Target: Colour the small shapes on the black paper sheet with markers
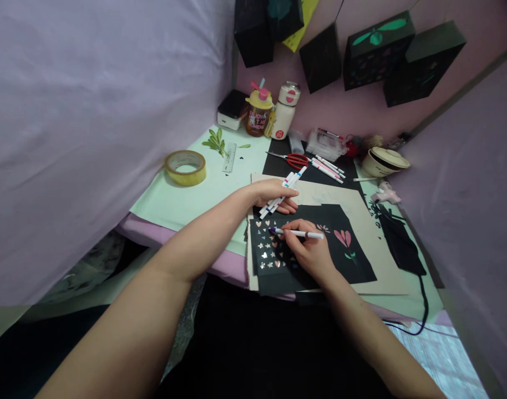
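Note:
Several white markers (274, 206) with coloured bands lie in my left hand (277, 195), which is closed around them above the upper left of a black sheet. My right hand (309, 246) grips a white marker (305, 234) with a purple tip, and the tip points left at the small shapes. Pale hearts and stars fill the left part of the black sheet (328, 271). A pink flower with a green stem (344, 239) shows on its right part. Beneath the sheet is a beige board (361, 208).
Yellow tape (186, 167), a ruler (229, 158) and leaves (215, 142) lie at the left. Red-handled scissors (295, 160) and pink-white markers (327, 169) lie behind the board. Farther back stand two bottles (283, 113). A bowl (384, 162) sits at the right; black boxes (378, 52) hang above.

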A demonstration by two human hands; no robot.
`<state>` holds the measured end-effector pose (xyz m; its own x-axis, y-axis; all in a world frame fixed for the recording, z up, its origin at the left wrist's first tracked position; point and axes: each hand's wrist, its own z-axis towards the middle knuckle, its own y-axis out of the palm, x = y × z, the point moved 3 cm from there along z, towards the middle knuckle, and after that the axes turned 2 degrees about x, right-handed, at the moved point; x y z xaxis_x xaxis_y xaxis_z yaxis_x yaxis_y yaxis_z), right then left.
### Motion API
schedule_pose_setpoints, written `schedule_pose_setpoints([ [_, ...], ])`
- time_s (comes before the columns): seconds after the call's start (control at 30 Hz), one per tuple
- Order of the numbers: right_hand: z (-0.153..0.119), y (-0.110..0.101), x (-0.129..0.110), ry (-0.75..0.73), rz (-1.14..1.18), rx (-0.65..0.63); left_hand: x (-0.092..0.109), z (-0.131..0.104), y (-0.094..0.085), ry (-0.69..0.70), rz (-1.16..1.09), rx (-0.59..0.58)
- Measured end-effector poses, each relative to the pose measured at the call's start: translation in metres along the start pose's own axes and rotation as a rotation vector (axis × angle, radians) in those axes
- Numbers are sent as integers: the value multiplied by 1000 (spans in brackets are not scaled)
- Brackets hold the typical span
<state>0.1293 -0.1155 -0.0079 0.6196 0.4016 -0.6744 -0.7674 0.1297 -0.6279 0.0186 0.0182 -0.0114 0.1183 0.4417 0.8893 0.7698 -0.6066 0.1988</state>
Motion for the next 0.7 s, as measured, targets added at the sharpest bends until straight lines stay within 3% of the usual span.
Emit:
schedule_pose_setpoints([
  [0.7,0,-3,0,38,-15,20,0,-2,1,-3,7,14],
])
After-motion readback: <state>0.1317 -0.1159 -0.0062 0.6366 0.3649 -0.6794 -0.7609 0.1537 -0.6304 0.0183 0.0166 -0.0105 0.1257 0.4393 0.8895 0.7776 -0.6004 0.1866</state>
